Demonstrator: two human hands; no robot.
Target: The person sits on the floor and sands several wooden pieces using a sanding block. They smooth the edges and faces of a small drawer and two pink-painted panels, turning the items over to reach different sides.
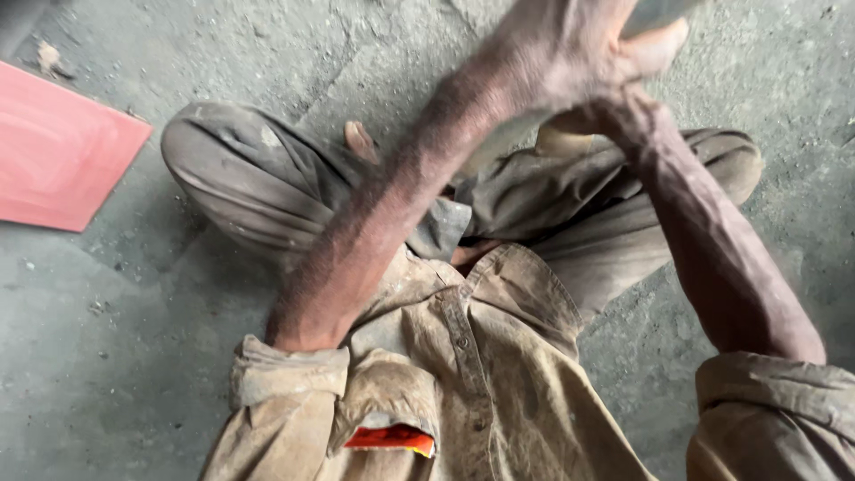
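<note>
I see both hands, left hand (pixel 557 44) and right hand (pixel 614 102), gripping a grey thing (pixel 655 13) up high; how far along, I cannot tell.

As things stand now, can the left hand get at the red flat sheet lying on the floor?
Probably not at once. The left hand is raised at the top of the view, closed with the right hand around a grey object. The red sheet lies far to the left on the floor, past the bent knee.

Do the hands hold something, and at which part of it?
The left hand closes on a grey object at the top edge, thumb under its lower end. What it is cannot be told. The right hand is mostly hidden.
</note>
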